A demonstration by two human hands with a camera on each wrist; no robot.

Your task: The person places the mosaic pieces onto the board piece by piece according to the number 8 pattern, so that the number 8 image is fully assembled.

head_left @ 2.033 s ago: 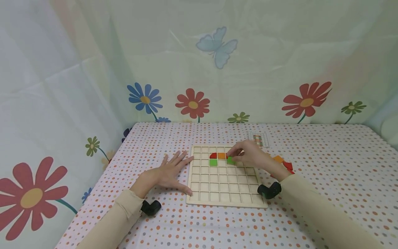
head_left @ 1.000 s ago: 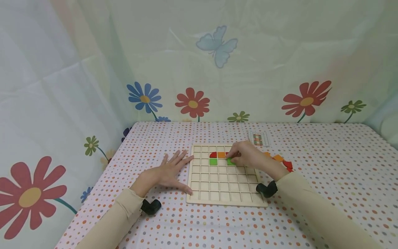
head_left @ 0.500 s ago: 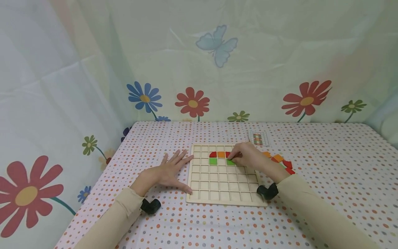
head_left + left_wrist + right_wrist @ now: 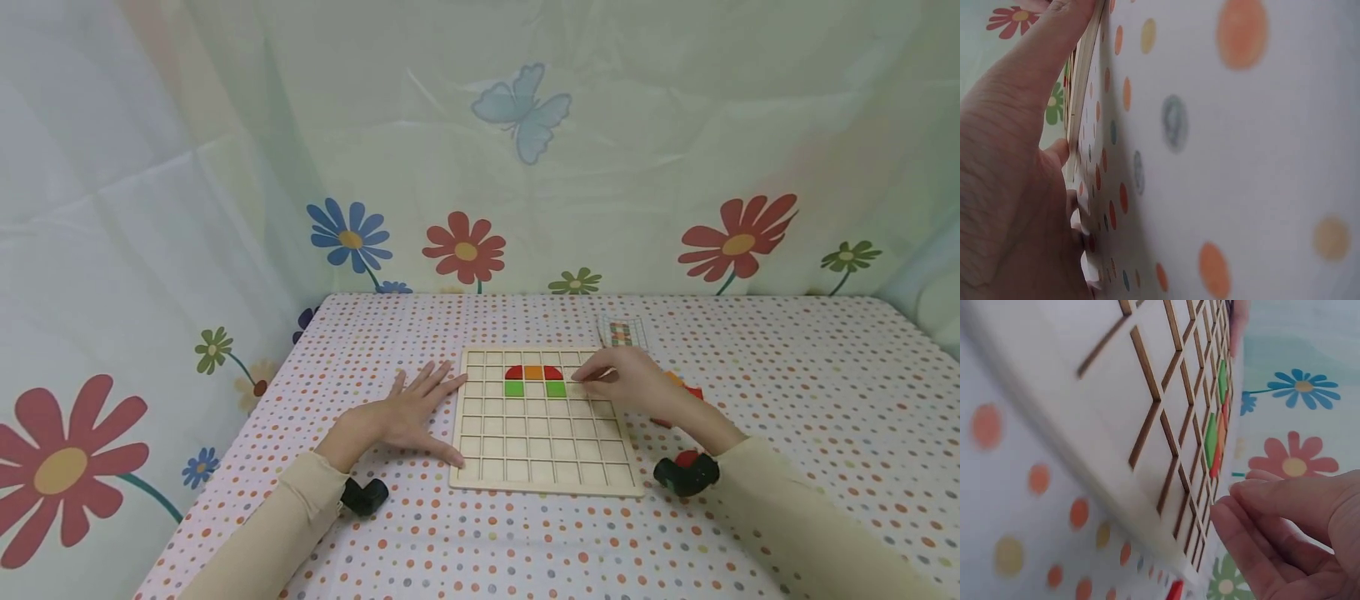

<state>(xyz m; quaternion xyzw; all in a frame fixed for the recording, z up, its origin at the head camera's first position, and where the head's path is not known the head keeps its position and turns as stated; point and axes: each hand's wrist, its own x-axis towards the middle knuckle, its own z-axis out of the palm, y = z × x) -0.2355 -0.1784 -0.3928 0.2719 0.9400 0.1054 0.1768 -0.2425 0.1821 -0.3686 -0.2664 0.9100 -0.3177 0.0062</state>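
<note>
A wooden grid board lies flat on the table. In its upper cells, a red rounded tile, an orange square tile and another red rounded tile form a row. Below the two red ones sit a green tile and a second green tile. My left hand is spread flat, thumb and fingertips touching the board's left edge. Just right of the second green tile, my right hand hovers over the board. Its fingers are loosely bent, and nothing shows between them.
Partly hidden behind the right hand, loose orange tiles and red tiles lie right of the board. A small card with a coloured grid picture rests beyond its top right. A dotted cloth covers the table.
My right hand has let go of the second green tile, which now lies in its cell, and has moved right. The left hand stays in place.
</note>
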